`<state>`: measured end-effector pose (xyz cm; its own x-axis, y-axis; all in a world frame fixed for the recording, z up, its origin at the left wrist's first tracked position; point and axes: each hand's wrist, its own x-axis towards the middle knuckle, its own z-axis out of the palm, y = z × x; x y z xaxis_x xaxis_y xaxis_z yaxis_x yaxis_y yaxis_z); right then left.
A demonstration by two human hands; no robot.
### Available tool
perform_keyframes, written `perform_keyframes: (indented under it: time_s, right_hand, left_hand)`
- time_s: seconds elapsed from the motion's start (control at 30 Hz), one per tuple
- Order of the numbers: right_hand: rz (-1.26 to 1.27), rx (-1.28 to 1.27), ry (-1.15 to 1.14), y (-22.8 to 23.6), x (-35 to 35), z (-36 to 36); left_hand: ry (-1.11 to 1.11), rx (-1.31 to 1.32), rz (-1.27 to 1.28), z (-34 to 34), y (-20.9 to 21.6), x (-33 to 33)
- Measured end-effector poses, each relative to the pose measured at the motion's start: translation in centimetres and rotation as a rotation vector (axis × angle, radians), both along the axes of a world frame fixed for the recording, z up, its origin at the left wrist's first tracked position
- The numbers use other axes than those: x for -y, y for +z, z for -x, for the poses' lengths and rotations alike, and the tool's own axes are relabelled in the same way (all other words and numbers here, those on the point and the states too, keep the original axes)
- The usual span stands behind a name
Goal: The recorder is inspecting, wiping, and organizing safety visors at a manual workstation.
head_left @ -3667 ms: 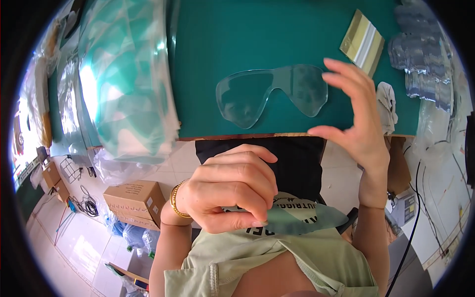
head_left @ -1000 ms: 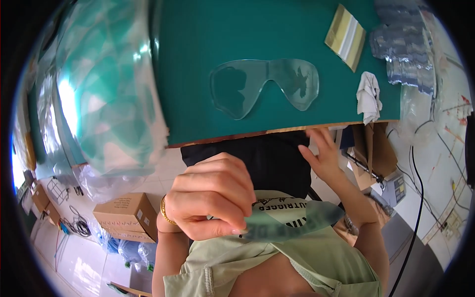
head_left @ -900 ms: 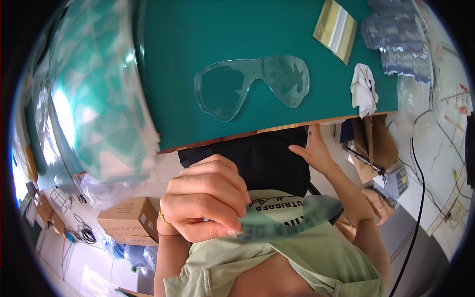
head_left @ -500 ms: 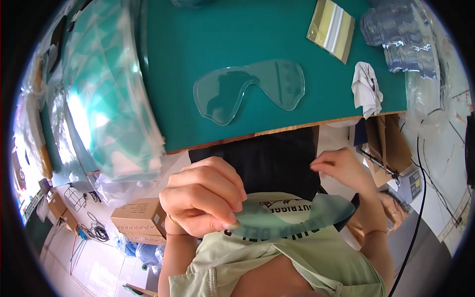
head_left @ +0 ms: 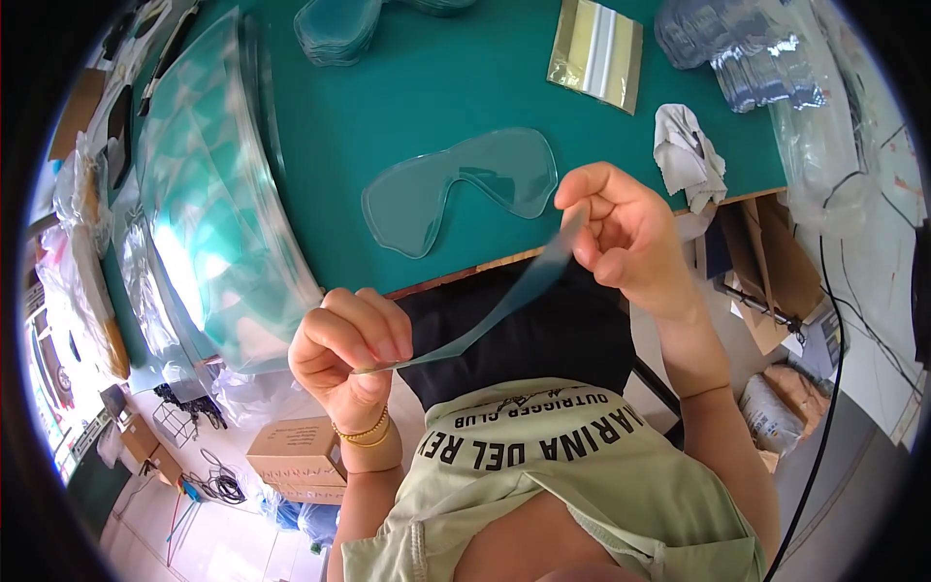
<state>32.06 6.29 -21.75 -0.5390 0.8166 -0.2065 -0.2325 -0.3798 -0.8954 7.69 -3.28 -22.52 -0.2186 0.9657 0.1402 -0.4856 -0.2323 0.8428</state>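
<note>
A thin, clear goggle lens is held between both hands in front of the table edge, tilted nearly edge-on. My left hand pinches its left end between thumb and fingers. The other end sits in the pinch of my right hand, which is raised higher. Beyond them, a second clear goggle lens lies flat on the green table, its nose notch toward me. At the far side stands a stack of similar lenses.
On the left, large clear plastic sheets are piled. A flat packet, a white cloth and stacked clear lenses lie at the right. Cardboard boxes stand on the floor; a black cable hangs at right.
My right hand has come up and taken the lens's free end. The lens has turned from facing up to nearly edge-on. My left hand has shifted slightly left, and the view has moved.
</note>
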Motion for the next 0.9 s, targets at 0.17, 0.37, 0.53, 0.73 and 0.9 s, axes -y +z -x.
perform_keyframes:
  time_s: [0.17, 0.37, 0.53, 0.73, 0.9]
  right_hand:
    - [0.013, -0.02, 0.004, 0.7, 0.1, -0.3]
    - [-0.21, 0.302, -0.238, 2.0, -0.1, 0.2]
    - [-0.326, 0.527, -0.279, 1.5, -1.3, 1.7]
    - [-0.261, 0.6, -0.243, 0.8, -1.6, 1.9]
    - [-0.24, 0.66, -0.229, 0.9, -1.8, 1.9]
  left_hand:
    - [-0.015, -0.003, 0.01, 0.1, -0.1, -0.1]
    - [0.274, -0.277, 0.189, -0.6, 0.5, -1.2]
    - [0.401, -0.42, 0.362, -1.3, 0.6, -3.2]
    - [0.378, -0.568, 0.459, -1.3, 0.5, -3.5]
    - [0.421, -0.631, 0.422, -1.7, 0.0, -3.9]
